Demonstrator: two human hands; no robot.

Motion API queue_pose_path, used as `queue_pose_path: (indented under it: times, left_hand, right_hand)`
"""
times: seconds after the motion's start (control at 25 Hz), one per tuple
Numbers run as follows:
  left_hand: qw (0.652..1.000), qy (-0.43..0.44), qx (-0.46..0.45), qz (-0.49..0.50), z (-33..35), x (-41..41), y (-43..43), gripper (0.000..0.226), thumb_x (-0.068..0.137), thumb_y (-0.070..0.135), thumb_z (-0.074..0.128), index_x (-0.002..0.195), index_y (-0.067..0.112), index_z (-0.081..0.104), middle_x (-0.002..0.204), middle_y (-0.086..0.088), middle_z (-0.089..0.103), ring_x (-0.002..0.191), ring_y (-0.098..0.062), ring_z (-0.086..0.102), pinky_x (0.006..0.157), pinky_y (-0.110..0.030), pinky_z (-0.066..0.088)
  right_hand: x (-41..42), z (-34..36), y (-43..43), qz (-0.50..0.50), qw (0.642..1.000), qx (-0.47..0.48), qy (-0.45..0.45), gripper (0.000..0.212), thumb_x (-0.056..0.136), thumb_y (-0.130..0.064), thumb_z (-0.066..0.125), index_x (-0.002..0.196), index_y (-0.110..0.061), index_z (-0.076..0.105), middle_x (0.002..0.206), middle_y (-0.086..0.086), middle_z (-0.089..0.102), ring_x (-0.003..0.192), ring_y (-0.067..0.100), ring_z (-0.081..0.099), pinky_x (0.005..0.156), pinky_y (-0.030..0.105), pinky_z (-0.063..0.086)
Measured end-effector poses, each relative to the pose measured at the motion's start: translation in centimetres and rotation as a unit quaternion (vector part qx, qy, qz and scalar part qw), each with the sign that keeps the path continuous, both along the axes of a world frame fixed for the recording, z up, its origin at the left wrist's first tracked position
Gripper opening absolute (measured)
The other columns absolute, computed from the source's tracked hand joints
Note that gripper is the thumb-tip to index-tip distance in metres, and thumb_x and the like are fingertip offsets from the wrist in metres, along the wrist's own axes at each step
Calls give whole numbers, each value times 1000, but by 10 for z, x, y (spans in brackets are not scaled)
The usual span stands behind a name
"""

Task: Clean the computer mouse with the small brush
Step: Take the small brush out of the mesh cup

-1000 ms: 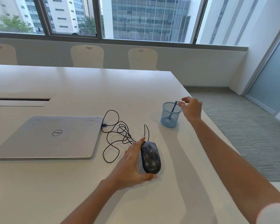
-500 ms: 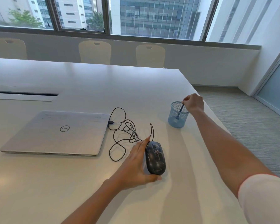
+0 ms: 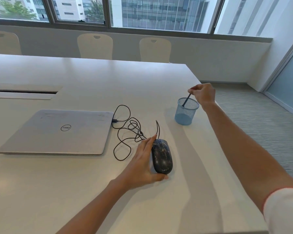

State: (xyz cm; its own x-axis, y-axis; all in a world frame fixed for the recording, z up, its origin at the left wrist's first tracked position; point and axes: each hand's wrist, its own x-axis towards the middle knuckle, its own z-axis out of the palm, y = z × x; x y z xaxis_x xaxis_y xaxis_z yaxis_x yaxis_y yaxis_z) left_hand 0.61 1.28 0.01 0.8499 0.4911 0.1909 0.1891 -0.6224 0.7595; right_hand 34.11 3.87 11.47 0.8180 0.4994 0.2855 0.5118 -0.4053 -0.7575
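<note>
While the left hand [image 3: 143,163] cups the dark mouse [image 3: 161,156] just right of the closed laptop [image 3: 57,132], the right hand [image 3: 203,94] pinches the small brush [image 3: 186,100], its lower end inside the blue mesh cup [image 3: 186,111] beyond the mouse.

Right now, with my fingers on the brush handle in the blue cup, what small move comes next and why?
Probably lift the small brush straight up until it clears the rim of the blue mesh cup. Your right hand pinches the handle's top, but the lower end sits inside the cup. Your left hand already steadies the speckled computer mouse, so it looks ready for brushing.
</note>
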Motion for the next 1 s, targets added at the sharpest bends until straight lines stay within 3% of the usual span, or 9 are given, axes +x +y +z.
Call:
queue_pose_path:
  times: [0.12, 0.24, 0.36, 0.44, 0.64, 0.84, 1.0]
  left_hand:
    - [1000, -8, -7, -3, 1, 1, -3, 128, 65, 43, 92, 159, 22, 8, 153, 5, 21, 142, -6, 22, 108, 0, 11]
    - [1000, -20, -3, -13, 3, 1, -6, 127, 65, 42, 92, 158, 17, 10, 152, 3, 24, 142, -8, 24, 111, -4, 14]
    - [999, -28, -2, -25, 3, 3, -9, 127, 64, 43, 92, 158, 16, 11, 152, 2, 24, 142, -8, 24, 113, -7, 15]
    - [999, -32, -5, -32, 3, 3, -11, 128, 63, 46, 92, 158, 17, 11, 151, 4, 24, 142, -7, 25, 113, -7, 16]
    - [999, -41, -7, -35, 4, 4, -23, 130, 62, 49, 92, 158, 20, 10, 152, 4, 25, 144, -9, 25, 118, -22, 22]
    - [999, -43, -5, -28, 3, 4, -52, 131, 61, 42, 95, 158, 18, 10, 151, 0, 27, 142, -9, 28, 115, -12, 20]
    - [999, -52, -3, -11, 5, 6, -91, 132, 60, 41, 95, 158, 17, 10, 150, -1, 29, 141, -11, 29, 117, -22, 24]
  right_hand:
    - [-8, 8, -15, -5, 999, 49, -14, 18, 79, -19, 78, 93, -8, 79, 93, 13, 78, 78, 13, 63, 80, 22, 48]
    - [-15, 15, -33, -15, 996, 92, -13, 16, 81, -17, 76, 93, -7, 78, 89, 15, 77, 56, 7, 60, 75, 30, 54]
    - [-23, 19, -52, -3, 991, 135, 13, 5, 87, -12, 69, 89, -10, 73, 84, 13, 75, 42, 0, 62, 48, 21, 52]
    - [-29, 19, -65, 13, 984, 175, 44, 6, 91, -10, 64, 86, -13, 66, 83, 13, 72, 44, 3, 66, 42, 22, 52]
    - [-50, 17, -102, 30, 968, 233, 85, 10, 95, -9, 58, 87, -14, 61, 84, 13, 73, 59, 17, 74, 60, 31, 61]
    - [-71, 8, -153, 21, 962, 253, 95, 4, 92, -4, 63, 95, -7, 64, 86, 13, 75, 67, 21, 76, 69, 34, 63]
    - [-94, 4, -204, 28, 959, 254, 120, 11, 89, -5, 69, 100, -6, 66, 96, 16, 75, 80, 24, 77, 78, 37, 63]
